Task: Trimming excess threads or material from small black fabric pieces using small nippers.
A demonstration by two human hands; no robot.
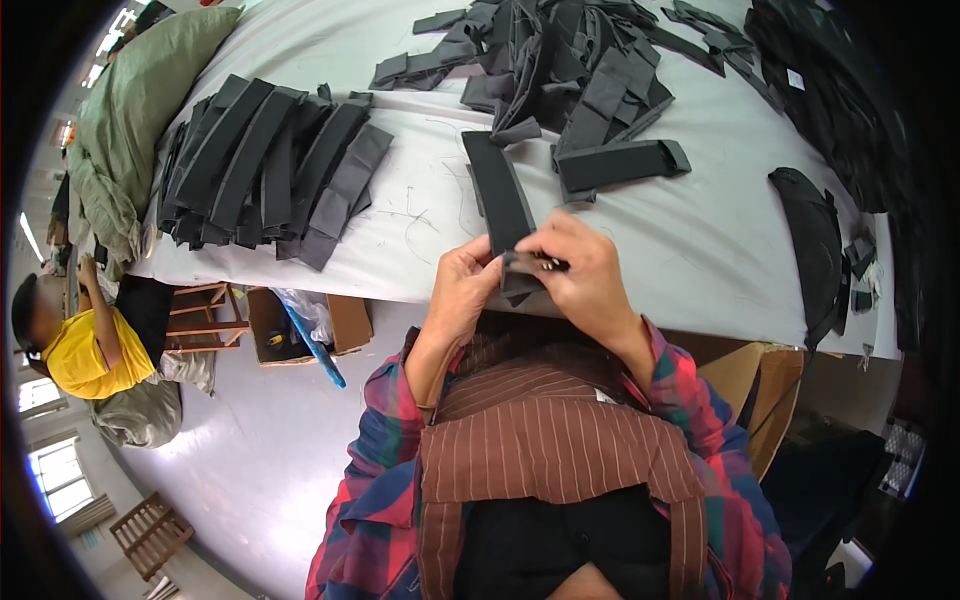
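Note:
A dark grey fabric strip (497, 195) lies on the white-covered table, its near end at the front edge. My left hand (465, 285) pinches that near end between thumb and fingers. Close beside it my right hand (580, 265) is closed round a small dark tool (553, 265), partly hidden by the fingers. Motion blurs the right fingertips, so the tool's kind cannot be made out. Another folded dark strip (620, 163) rests just beyond my right hand.
Stacked dark strips (265, 165) lie at left, a loose heap (560, 60) at the back. Black fabric (830, 110) and a dark curved piece (806, 235) are at right. Loose threads dot the cloth (420, 170). Below left stands an open box (350, 320); a person in yellow (95, 350) sits farther left.

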